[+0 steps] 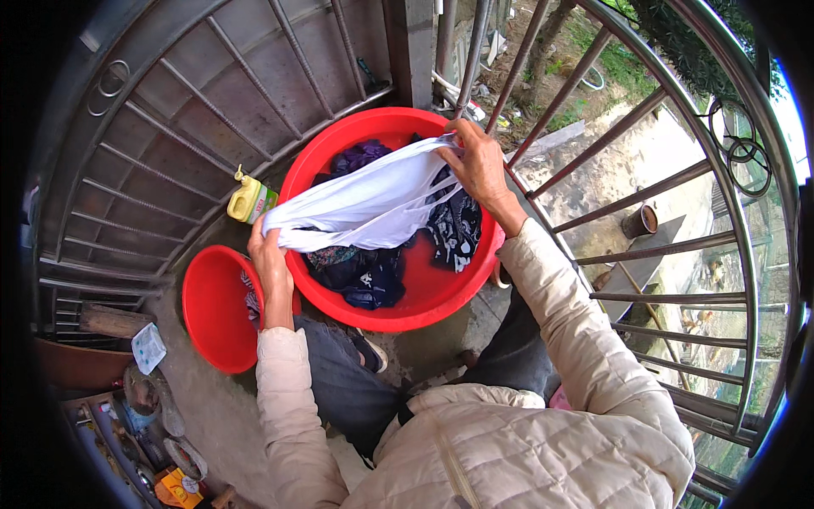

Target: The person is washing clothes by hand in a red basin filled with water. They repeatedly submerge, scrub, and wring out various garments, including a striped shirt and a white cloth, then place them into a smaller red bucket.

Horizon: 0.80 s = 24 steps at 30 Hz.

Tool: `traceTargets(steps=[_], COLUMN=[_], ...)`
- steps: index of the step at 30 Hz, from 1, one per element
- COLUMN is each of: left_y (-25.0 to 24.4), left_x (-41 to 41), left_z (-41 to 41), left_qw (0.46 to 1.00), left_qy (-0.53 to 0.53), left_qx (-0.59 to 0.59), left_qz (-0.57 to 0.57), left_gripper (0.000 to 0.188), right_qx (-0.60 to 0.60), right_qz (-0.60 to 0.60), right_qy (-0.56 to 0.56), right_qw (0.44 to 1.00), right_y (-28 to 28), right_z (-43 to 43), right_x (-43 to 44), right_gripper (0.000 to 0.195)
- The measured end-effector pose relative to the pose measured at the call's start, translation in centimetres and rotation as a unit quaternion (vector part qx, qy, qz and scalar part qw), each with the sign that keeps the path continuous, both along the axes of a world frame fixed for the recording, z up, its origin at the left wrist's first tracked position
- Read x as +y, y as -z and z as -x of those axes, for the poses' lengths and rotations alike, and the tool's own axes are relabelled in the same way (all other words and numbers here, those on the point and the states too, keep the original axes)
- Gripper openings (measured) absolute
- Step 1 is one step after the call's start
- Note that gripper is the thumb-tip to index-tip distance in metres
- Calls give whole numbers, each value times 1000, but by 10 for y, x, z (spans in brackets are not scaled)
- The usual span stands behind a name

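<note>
A white cloth garment (375, 197) is stretched between my two hands over a large red plastic basin (407, 324). My left hand (270, 254) grips its lower left end near the basin's rim. At the upper right, my right hand (477, 159) pinches the other end, where thin straps or edges hang down. Dark wet clothes (375, 280) lie in the basin under the white cloth, with a dark purple piece (361, 156) at the back and a black-and-white patterned piece (455, 229) on the right.
A smaller red bucket (219, 312) with striped cloth inside stands left of the basin. Behind it is a yellow pump bottle (250, 198). Metal railings (642, 254) curve around the right and back. Shoes (184, 455) and a wooden block (114, 320) lie at the lower left.
</note>
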State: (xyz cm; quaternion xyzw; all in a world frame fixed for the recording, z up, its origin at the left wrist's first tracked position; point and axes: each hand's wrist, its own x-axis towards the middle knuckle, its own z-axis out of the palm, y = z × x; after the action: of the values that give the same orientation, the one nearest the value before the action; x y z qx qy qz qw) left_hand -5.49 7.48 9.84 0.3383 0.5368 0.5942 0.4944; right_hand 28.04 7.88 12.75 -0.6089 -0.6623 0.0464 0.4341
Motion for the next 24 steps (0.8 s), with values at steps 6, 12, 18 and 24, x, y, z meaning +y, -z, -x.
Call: traceTargets(steps=[6, 12, 18, 24], left_y=[-32, -4, 15, 28], left_x=[-12, -8, -37, -35], left_z=[-1, 26, 13, 21], left_qw=[731, 700, 917, 937], left_qy=[87, 359, 279, 298], left_qx=[661, 604, -173, -122], left_qz=[-145, 128, 225, 136], left_gripper=[19, 31, 34, 11], right_qx=[128, 257, 610, 578], right_qz=[61, 183, 226, 170], right_qy=[93, -11, -181, -137], right_qw=[986, 949, 737, 786], right_y=[10, 22, 17, 7], right_z=[-27, -37, -50, -56], right_x=[9, 6, 1, -5], right_gripper=[29, 23, 13, 14])
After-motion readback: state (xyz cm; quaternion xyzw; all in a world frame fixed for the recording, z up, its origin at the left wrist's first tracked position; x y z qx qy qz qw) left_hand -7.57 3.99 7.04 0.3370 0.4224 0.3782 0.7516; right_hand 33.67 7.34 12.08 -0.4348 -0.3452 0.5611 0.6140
